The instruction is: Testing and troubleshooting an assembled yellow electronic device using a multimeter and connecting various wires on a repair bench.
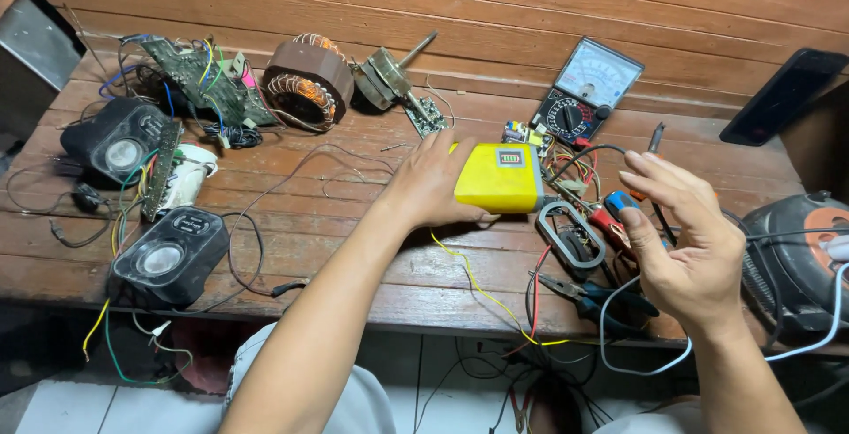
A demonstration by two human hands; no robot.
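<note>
A worn table [336, 222] of reddish-brown wooden planks fills most of the view, its boards running left to right. Behind it rises a wall [531, 1] of horizontal wooden boards in the same warm tone. Below the table's front edge lies a pale tiled floor [115, 407]. The light is even and soft.

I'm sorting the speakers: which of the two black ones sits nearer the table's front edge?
The lower black speaker, lying by the front edge of the wooden table; the other black speaker sits farther back, beside the green circuit board.
</note>
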